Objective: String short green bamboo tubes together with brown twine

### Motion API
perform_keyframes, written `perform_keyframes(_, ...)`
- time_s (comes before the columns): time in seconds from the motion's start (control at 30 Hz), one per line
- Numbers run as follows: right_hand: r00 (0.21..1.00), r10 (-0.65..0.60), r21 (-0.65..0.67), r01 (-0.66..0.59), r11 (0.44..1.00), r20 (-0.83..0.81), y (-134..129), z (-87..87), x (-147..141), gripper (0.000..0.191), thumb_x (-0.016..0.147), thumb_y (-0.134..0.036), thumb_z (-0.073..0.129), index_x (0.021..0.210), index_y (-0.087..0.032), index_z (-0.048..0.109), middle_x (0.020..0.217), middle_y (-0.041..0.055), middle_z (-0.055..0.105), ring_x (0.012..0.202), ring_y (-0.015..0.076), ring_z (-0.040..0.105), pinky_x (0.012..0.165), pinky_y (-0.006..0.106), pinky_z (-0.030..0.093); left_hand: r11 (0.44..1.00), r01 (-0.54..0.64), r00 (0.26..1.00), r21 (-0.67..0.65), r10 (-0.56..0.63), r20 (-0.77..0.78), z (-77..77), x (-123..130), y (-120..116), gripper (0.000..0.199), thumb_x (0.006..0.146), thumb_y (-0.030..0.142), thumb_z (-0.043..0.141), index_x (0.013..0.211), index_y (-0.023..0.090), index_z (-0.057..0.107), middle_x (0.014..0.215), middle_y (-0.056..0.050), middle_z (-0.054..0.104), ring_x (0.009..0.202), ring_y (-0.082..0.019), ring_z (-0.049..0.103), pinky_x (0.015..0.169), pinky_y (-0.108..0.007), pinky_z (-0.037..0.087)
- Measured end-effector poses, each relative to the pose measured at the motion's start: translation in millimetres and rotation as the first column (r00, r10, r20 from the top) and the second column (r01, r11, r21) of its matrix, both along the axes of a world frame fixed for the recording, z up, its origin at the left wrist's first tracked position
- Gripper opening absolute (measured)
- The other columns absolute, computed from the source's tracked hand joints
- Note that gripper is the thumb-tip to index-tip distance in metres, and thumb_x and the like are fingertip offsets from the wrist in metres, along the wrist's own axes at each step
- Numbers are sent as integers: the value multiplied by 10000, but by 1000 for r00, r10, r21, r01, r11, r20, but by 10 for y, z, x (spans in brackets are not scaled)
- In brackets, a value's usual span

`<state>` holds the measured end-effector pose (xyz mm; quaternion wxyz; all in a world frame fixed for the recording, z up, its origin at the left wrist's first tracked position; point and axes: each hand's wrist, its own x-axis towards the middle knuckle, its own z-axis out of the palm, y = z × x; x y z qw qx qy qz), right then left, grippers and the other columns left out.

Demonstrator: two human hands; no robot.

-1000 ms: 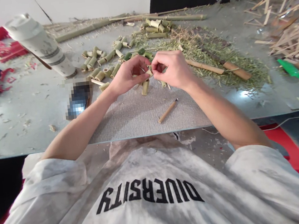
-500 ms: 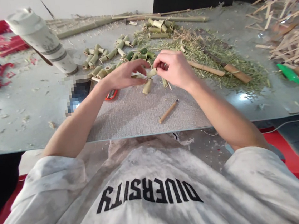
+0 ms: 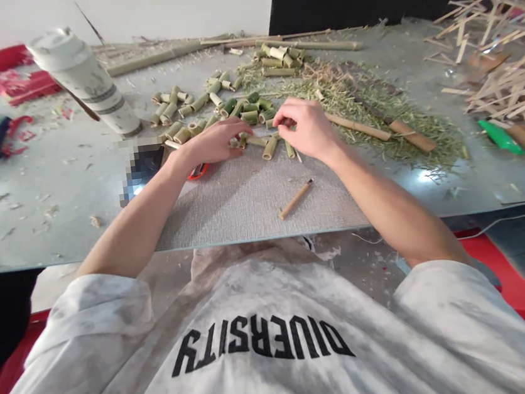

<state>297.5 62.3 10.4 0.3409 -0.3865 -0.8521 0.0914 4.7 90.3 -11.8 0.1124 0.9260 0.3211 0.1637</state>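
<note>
Short cut bamboo pieces (image 3: 269,148) lie on a textured grey mat (image 3: 239,199) between my hands. My left hand (image 3: 222,139) bends over the left side of them, its fingers curled round a small piece that they partly hide. At the right, my right hand (image 3: 302,124) is raised with thumb and forefinger pressed together; what is between them, if anything, is too small to name. A wooden-handled tool (image 3: 296,199) rests on the mat nearer to me. Green bamboo pieces (image 3: 252,106) lie just beyond my hands.
A white lidded cup (image 3: 93,83) and a dark, blurred-out object (image 3: 143,166) are at the left. Green shavings (image 3: 406,124) with bamboo sticks spread to the right. Thin wooden strips (image 3: 508,68) pile up far right, near a green object (image 3: 501,137).
My left hand has drawn slightly back to the left and its fingers have curled in. The bamboo piece formerly at my right fingertips is no longer seen there. The view has shifted a little.
</note>
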Motion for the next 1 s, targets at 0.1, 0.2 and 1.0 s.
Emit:
perform_keyframes(0.1,998,45,-21,-45,999,39,-66,-21,-86,201,979,-88,652,942,-223,797,1110,104,812,961,257,739,929,522,673,1000,-13,1000,6,13,28,-32,-7,1,533,901,272,681,1429,210,720,1473,-155,697,1362,-319,670,1167,-430,541)
perform_keyframes(0.2,992,65,-31,-61,998,113,-92,-80,-138,198,998,-99,683,1050,-230,822,1189,109,811,1134,307,723,1063,605,632,999,-51,998,11,50,34,-48,10,-13,505,916,317,691,1408,206,721,1457,-164,695,1354,-335,669,1160,-449,542)
perform_keyframes(1.0,989,141,-200,-129,971,48,-95,-48,-150,155,1067,-157,618,945,-241,663,992,49,803,895,228,710,826,392,532,999,36,998,1,-36,-57,62,-63,23,379,791,94,580,1091,236,763,1236,-100,743,1226,-290,694,1120,-428,541)
